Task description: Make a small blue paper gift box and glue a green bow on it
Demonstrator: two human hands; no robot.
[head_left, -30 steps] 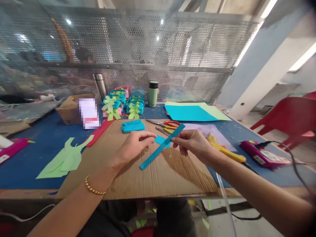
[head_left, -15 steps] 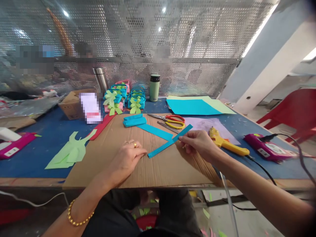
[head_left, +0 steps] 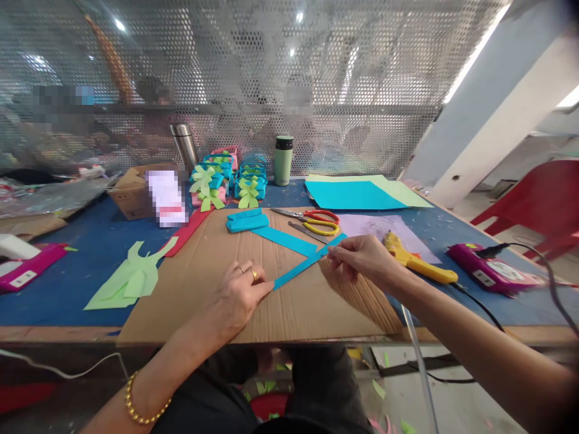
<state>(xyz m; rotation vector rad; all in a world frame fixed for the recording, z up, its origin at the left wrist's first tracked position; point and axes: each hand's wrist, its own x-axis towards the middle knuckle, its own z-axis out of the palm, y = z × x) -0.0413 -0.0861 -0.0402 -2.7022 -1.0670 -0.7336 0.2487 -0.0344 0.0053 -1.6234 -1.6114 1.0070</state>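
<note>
A narrow blue strip [head_left: 298, 270] stretches slantwise between my two hands above the cardboard sheet [head_left: 181, 313]. My right hand [head_left: 362, 259] pinches it near its upper right end. At its lower left end, the fingertips of my left hand [head_left: 239, 295] are closed on the tip. Behind it lies a wider flat blue strip [head_left: 287, 241], which runs up to a folded blue piece [head_left: 247, 220]. Just past the right hand are scissors with red and yellow handles [head_left: 322, 224] and a yellow glue gun [head_left: 418, 262].
Green cut pieces [head_left: 124, 280] and a red strip [head_left: 187, 232] lie to the left. Small blue and pink baskets with green bows [head_left: 248, 187], a green tumbler [head_left: 283, 161] and blue sheets [head_left: 355, 196] stand or lie at the back. A magenta power strip [head_left: 491, 271] is at right.
My left hand has moved slightly right and taken the lower end of the narrow blue strip, which was free before. The right hand stays nearly in place, still pinching the strip.
</note>
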